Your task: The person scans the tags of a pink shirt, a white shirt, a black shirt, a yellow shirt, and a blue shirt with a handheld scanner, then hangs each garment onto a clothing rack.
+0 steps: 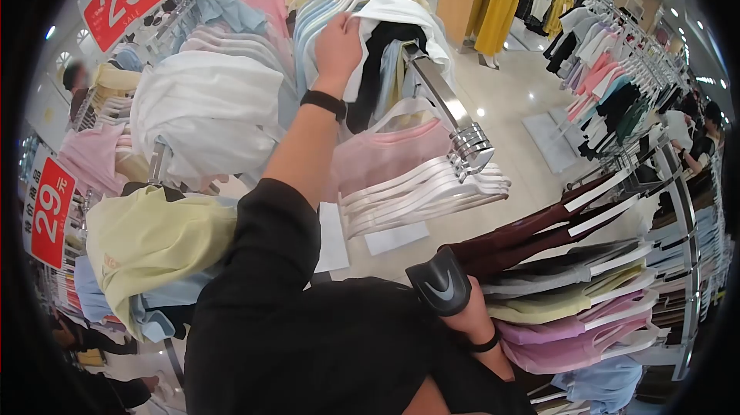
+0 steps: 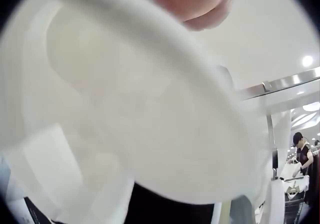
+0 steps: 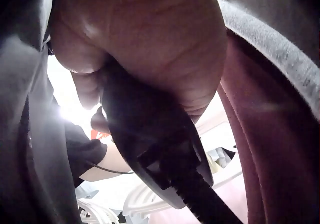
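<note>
left hand (image 1: 338, 49) curled, pinching edge of white garment (image 1: 395, 8), far centre, draped by the metal rail (image 1: 443, 95). right hand (image 1: 472, 316) wrapped round dark handheld device (image 1: 441, 284), near right. garment looks light, limp, probably slides easily; best grip at the shoulder. device seems stiff, take by its narrow part.

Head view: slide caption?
Left hand grips a white top; right hand holds a black device beside hung clothes.

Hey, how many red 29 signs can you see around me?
2: the upper red sign at the top left of the head view, and the lower red sign farther down, near the left edge. Others may be hidden.
</note>
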`<state>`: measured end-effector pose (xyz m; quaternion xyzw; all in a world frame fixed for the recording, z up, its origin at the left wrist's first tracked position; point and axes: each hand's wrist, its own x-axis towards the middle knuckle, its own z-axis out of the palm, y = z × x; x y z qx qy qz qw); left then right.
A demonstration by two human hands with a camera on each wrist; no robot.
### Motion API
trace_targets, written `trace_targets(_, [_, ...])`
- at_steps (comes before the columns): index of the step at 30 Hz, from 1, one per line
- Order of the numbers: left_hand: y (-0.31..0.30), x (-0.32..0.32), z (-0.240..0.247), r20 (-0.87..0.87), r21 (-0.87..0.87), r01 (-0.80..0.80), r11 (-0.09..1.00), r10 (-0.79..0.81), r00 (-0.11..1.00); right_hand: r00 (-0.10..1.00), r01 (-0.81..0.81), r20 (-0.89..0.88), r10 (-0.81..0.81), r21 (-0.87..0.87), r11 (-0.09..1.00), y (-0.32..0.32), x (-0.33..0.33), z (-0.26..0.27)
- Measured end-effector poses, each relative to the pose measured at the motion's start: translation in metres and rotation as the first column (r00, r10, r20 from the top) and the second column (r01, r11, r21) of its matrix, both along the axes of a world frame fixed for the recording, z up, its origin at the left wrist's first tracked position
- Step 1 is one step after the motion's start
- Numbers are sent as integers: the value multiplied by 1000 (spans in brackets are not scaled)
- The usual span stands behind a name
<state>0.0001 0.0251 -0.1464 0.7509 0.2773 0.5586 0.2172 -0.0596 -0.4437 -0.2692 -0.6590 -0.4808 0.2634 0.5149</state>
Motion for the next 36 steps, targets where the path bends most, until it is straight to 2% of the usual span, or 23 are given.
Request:
trace_targets(2, [-6, 0, 20, 81, 17, -14, 1000, 12, 997, 1000, 27, -3, -27, 43, 999, 7, -1, 8])
trace_targets(3, [-17, -4, 32, 121, 81, 2, 997, -12, 993, 999, 39, -5, -39, 64, 997, 9, -1, 11])
trace_targets(7, [-53, -22, 70, 385, 39, 99, 994, -107, 917, 1000, 21, -22, -19, 97, 995, 6, 4, 5])
trace_targets(9, [-65, -37, 84, 556, 89, 169, 982, -189, 809, 999, -5, -31, 9, 113, 994, 4, 8, 6])
trace_targets(10, [-79, -52, 91, 631, 65, 276, 959, -253, 733, 1000, -4, -28, 7, 118, 993, 2, 9, 8])
trace_targets(12, [-116, -88, 105, 755, 147, 413, 899, -372, 540, 1000, -12, -22, 15, 133, 991, 2, 8, 10])
trace_targets(13, [-132, -103, 108, 792, 242, 437, 866, -436, 428, 998, -31, -43, 37, 133, 991, 1, 9, 10])
trace_targets(14, [-131, -123, 106, 750, 336, 286, 898, -438, 495, 996, -50, -66, 59, 132, 990, 1, 9, 9])
trace_targets(16, [-170, -161, 100, 754, 191, 301, 934, -336, 564, 991, -76, -100, 91, 148, 986, 2, 8, 10])
trace_targets(17, [-191, -184, 87, 796, 235, 622, 747, -515, 317, 989, -83, -112, 102, 163, 983, 4, 6, 12])
trace_targets(18, [-212, -208, 75, 850, 266, 834, 483, -525, 33, 986, -90, -123, 113, 179, 980, 8, 5, 16])
trace_targets(19, [-227, -222, 66, 846, 274, 873, 403, -532, -20, 965, -160, -172, 196, 205, 966, 11, 3, 22])
trace_targets(20, [-243, -235, 63, 780, 275, 861, 428, -622, 60, 958, -183, -174, 229, 246, 952, 11, 3, 19])
trace_targets(22, [-270, -258, 54, 631, 298, 883, 363, -769, 103, 940, -267, -127, 316, 301, 915, 9, 4, 3])
trace_targets(24, [-293, -273, 45, 466, 294, 931, 215, -883, 57, 906, -390, -30, 421, 326, 861, 6, 9, -14])
trace_targets(25, [-302, -277, 40, 385, 280, 951, 132, -923, 15, 881, -404, -102, 462, 345, 847, 10, 7, -14])
trace_targets(28, [-313, -288, 17, 274, 127, 992, -21, -960, -56, 771, -428, -298, 562, 410, 805, 22, -2, -11])
trace_targets(30, [-319, -304, -8, 299, -131, 987, -94, -953, -51, 674, -430, -415, 610, 451, 782, 31, -8, -10])
trace_targets(31, [-323, -315, -23, 322, -219, 971, -96, -947, -21, 560, -518, -466, 685, 447, 729, 36, -9, -9])
trace_targets(32, [-327, -325, -39, 342, -303, 947, -101, -940, 9, 443, -534, -686, 577, 315, 785, 31, -18, -5])
trace_targets(34, [-335, -341, -54, 443, -419, 901, -113, -892, 94, 407, -679, -563, 719, 341, 650, 35, -20, -26])
trace_targets(35, [-340, -348, -58, 520, -451, 885, -117, -840, 154, 548, -682, -515, 659, 181, 708, 31, -22, -45])
trace_targets(36, [-341, -355, -61, 587, -483, 867, -123, -780, 216, 510, -703, -518, 687, 209, 679, 35, -26, -38])
